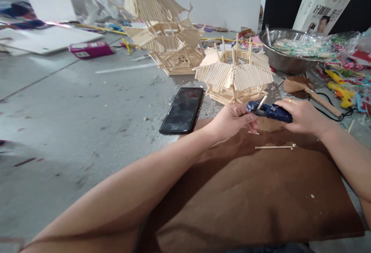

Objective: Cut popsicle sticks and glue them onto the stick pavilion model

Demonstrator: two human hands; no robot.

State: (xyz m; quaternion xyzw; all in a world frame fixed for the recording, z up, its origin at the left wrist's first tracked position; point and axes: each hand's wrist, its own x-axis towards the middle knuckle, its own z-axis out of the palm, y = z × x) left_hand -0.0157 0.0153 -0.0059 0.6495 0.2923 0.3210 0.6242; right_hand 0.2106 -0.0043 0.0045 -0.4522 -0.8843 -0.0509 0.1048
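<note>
My right hand (304, 116) is wrapped round a dark blue hand cutter (278, 112), whose head points left. A short pale wooden stick (262, 101) stands tilted at the cutter's head; whether the jaws touch it I cannot tell. Close against that head, my left hand (236, 118) is closed, its fingers pinching the stick's lower part, which they mostly hide. Below the hands another thin wooden stick (274, 147) lies on a brown sheet (261, 195), with small chips at its right end. Just beyond, a small stick-built pavilion tier (234, 76) stands on the floor.
A taller stick pagoda (162, 36) rises behind. A black phone (182, 110) lies left of my hands. To the right are a steel bowl (285, 61) of wrapped sticks, a yellow glue gun (342, 94) and a brown folding fan (300, 86). A purple packet (91, 50) lies far left.
</note>
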